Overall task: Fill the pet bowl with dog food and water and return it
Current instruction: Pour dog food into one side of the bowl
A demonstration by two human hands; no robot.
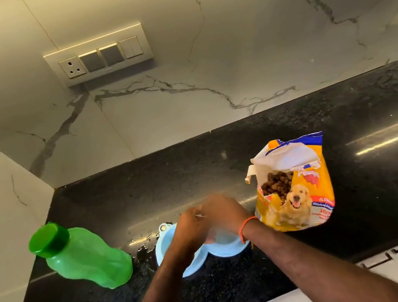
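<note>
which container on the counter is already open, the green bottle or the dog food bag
The dog food bag: its top is torn open and brown kibble shows inside. The green bottle has its cap on.

Black speckled countertop [319,113] supports a capped green bottle [83,256], a light-blue double pet bowl [164,245], an opened dog-food bag [297,186], and apparently spilled water droplets [142,240].

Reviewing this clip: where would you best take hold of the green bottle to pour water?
Judging by its pose, grip the green bottle round its narrower waist just below the cap, coming from the right, its side facing the pet bowl. It stands upright and capped on the counter.
</note>
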